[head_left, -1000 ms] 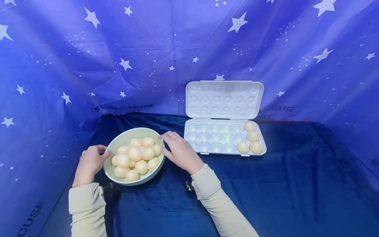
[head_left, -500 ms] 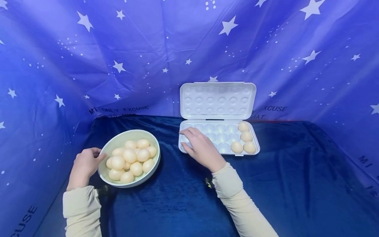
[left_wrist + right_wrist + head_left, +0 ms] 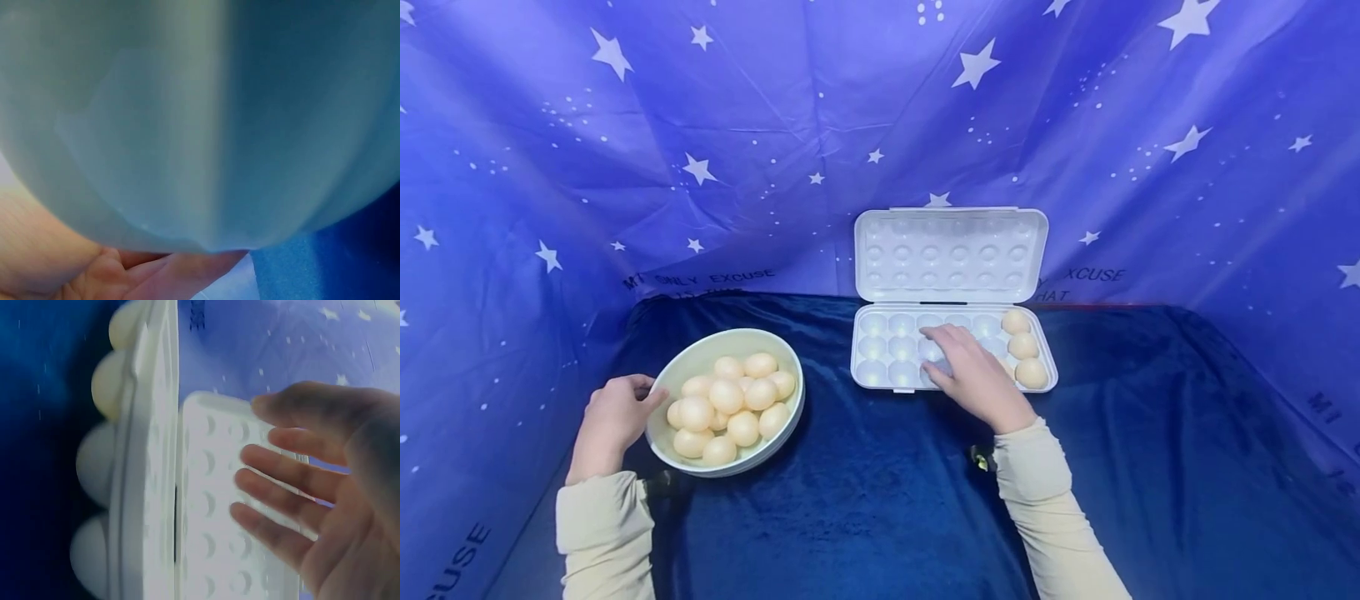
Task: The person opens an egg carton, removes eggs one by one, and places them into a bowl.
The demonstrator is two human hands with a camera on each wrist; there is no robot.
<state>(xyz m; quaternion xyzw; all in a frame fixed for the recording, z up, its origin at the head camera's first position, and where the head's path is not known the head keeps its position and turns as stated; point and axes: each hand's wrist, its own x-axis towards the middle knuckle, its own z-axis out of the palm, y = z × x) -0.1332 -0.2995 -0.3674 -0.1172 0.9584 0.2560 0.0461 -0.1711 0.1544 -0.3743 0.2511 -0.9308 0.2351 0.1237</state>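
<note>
A pale green bowl heaped with eggs stands on the left and fills most of the left wrist view. My left hand grips its left rim, thumb over the edge and fingers outside. To the right, a white egg box has its lid raised. Three eggs show in its right-hand column. My right hand is over the middle of the box and hides some hollows. In the right wrist view, its fingers are spread and bent slightly, with nothing between them.
Dark blue velvet cloth covers the table under the bowl and box. A blue curtain with white stars hangs behind and along both sides.
My right hand has left the bowl's right rim and moved rightward to above the egg box. The left hand still holds the bowl. The head view has shifted slightly.
</note>
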